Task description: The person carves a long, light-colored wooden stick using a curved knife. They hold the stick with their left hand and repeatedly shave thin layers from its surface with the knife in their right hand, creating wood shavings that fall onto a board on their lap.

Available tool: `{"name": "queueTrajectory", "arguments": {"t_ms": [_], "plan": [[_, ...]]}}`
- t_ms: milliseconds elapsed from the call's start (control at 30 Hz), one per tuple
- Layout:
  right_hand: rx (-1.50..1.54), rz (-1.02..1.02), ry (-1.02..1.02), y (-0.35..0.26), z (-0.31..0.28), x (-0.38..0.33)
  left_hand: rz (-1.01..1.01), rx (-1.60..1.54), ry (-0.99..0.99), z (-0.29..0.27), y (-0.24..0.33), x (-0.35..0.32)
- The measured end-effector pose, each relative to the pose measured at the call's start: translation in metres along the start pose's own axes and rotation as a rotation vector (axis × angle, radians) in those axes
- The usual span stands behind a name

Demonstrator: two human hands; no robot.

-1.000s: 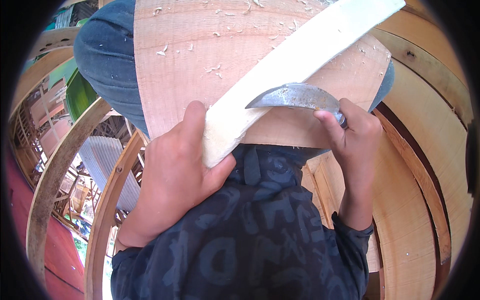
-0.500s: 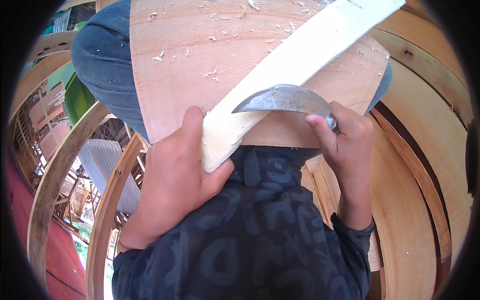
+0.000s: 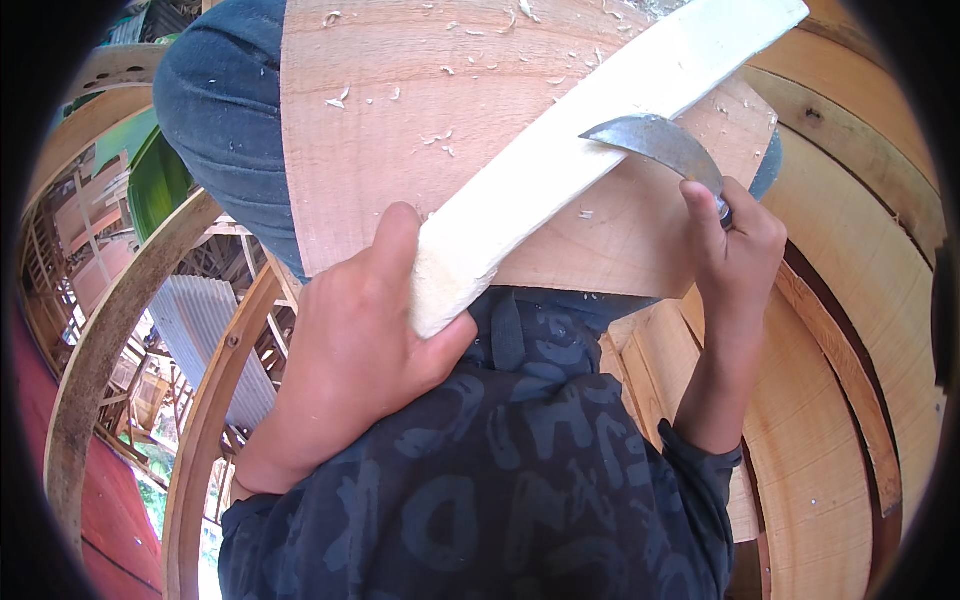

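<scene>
A long pale piece of wood (image 3: pixel 560 150) lies slantwise over a flat wooden board (image 3: pixel 370 170) across my lap. Its near end is gripped by my left hand (image 3: pixel 360 310), thumb on one side and fingers along the other. My right hand (image 3: pixel 735 240) is closed round the handle of a curved knife (image 3: pixel 660 145), most of the handle being hidden in the fist. The blade's tip rests at or just over the pale wood, about midway along it; whether it touches, I cannot tell.
Curled shavings (image 3: pixel 440 140) are scattered on the board. Wide planks (image 3: pixel 800 400) curve along my right side, and bent wooden beams (image 3: pixel 215 440) stand at my left. Beyond those beams are a corrugated sheet (image 3: pixel 205 320) and a green leaf (image 3: pixel 158 185).
My right hand has moved the curved knife up and to the right, farther along the pale wood. My left hand keeps its hold on the near end.
</scene>
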State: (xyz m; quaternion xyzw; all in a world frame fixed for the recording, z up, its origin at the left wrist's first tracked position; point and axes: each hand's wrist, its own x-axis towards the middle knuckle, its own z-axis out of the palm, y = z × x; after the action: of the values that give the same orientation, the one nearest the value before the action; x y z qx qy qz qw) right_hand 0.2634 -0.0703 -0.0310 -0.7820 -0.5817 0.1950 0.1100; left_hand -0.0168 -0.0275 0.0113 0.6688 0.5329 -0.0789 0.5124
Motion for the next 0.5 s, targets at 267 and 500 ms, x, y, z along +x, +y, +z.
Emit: {"name": "queueTrajectory", "arguments": {"t_ms": [267, 500], "plan": [[0.005, 0.033, -0.026, -0.002, 0.007, -0.001, 0.005, 0.023, 0.123, 0.006, 0.002, 0.000], [-0.087, -0.092, -0.021, -0.016, 0.006, -0.005, -0.015, 0.002, 0.009, 0.002, -0.005, 0.000]]}}
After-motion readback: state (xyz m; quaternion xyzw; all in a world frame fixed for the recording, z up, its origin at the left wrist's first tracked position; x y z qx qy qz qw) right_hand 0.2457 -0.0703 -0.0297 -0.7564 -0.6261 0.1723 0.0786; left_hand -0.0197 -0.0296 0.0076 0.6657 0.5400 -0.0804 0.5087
